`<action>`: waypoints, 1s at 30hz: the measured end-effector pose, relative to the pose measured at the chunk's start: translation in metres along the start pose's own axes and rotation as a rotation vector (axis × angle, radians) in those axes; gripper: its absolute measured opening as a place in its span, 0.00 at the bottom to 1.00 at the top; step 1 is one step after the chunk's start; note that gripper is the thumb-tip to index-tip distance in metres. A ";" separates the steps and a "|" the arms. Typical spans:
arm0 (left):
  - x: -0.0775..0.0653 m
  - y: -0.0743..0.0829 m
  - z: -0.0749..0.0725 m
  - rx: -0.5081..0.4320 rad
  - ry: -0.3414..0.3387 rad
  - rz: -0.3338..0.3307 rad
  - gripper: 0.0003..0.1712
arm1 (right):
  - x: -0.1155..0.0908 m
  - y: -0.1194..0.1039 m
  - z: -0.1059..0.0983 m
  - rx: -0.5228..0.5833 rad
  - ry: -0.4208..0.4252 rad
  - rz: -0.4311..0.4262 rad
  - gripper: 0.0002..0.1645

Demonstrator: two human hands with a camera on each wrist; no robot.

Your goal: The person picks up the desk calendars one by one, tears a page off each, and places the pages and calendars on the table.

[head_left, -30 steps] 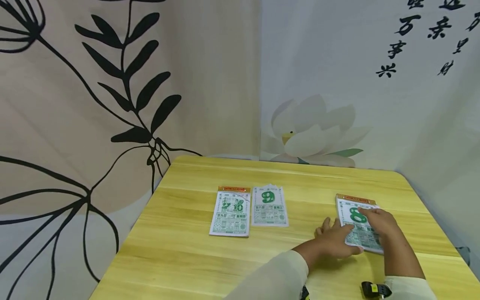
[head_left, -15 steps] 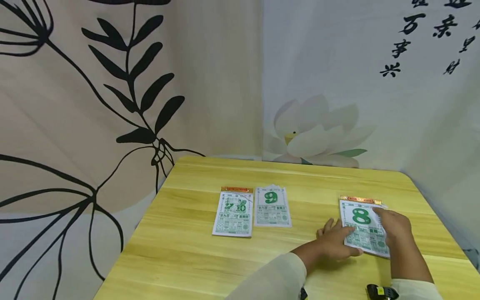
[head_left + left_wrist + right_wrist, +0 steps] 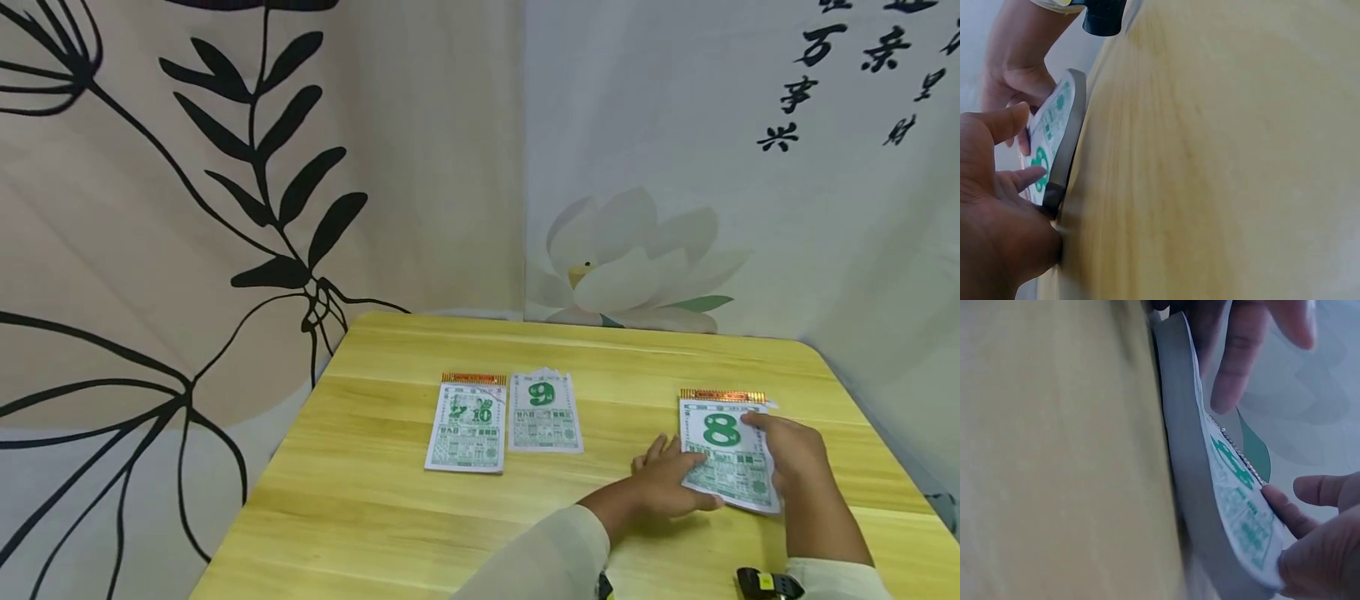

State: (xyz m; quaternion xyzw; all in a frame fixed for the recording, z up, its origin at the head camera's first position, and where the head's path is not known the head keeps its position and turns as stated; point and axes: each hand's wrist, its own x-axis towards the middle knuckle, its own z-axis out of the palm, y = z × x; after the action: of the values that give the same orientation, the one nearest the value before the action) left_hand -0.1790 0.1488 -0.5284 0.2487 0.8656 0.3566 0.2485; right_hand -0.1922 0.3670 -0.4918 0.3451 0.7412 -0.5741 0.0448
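A tear-off calendar (image 3: pixel 735 471) with a green 8 and a red-gold strip at its top lies on the right of the wooden table. My left hand (image 3: pixel 670 481) holds it at the left edge, one finger over its printed face. At the right edge my right hand (image 3: pixel 798 454) grips it, a fingertip on the sheet beside the 8. Seen from the left wrist, the pad's thick side (image 3: pixel 1072 134) bends slightly between both hands. In the right wrist view its page edges (image 3: pixel 1191 456) curve, with the lower end held by the right fingers (image 3: pixel 1285 509).
Left of the hands lie a second calendar pad (image 3: pixel 465 429) with a green 10 and a loose sheet or stack of sheets (image 3: pixel 546 425) showing a green 9. The yellow wooden table (image 3: pixel 420 533) ends at a printed curtain (image 3: pixel 442 167) behind it.
Over the last second my right hand has drawn back right from the calendar's face to its edge, uncovering more of the sheet. My left hand stays at the left edge.
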 end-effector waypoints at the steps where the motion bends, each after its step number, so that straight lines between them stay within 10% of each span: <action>1: -0.001 0.000 0.000 -0.009 0.003 -0.001 0.38 | 0.000 0.001 0.001 -0.006 0.004 -0.001 0.42; 10: -0.011 -0.006 -0.003 -0.264 0.104 0.045 0.28 | -0.012 -0.002 0.000 0.226 0.111 0.062 0.38; 17: -0.014 -0.014 -0.010 -0.626 0.207 0.113 0.21 | -0.024 -0.010 0.002 0.354 0.053 0.063 0.06; 30: -0.013 -0.016 -0.036 -0.920 0.244 0.126 0.32 | -0.055 -0.025 0.017 0.509 -0.014 0.020 0.08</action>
State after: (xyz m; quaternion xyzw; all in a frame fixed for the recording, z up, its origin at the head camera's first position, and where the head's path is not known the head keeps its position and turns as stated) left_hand -0.1950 0.1132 -0.5149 0.1212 0.6241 0.7435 0.2074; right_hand -0.1700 0.3244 -0.4514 0.3487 0.5692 -0.7439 -0.0328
